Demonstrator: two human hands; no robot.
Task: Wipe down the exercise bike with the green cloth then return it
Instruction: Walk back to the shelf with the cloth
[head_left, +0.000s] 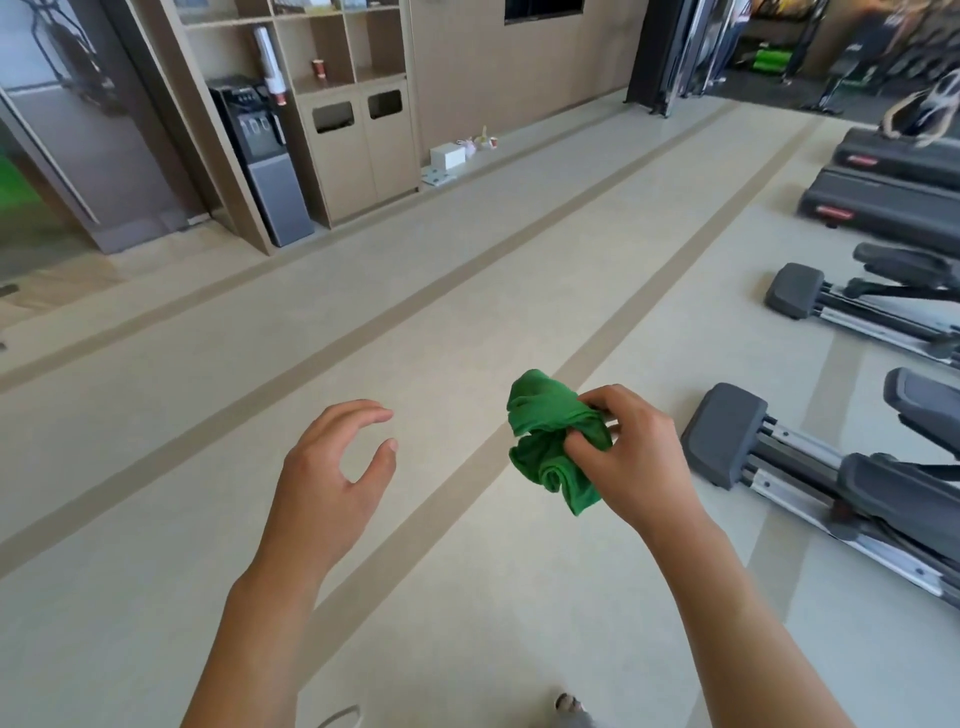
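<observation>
From the head camera, the right hand (631, 452) grips the bunched green cloth (556, 441), fingers and thumb curled into its folds, holding it in the air above the pale floor (156, 441). The left hand (332, 462) is well apart from the cloth, holding nothing, its fingers loosely curved and thumb spread. Two darker stripes (415, 306) run along the floor ahead. To the right stand grey exercise machines (810, 467), their rear bases and rails pointing toward the walkway; the nearest base lies near the right hand but not touching it. Further back are black treadmill decks (883, 202). On the far left, a water dispenser (262, 156) stands beside a wooden shelf cabinet (343, 130), with a small white box (448, 156) on the floor by the wall.
</observation>
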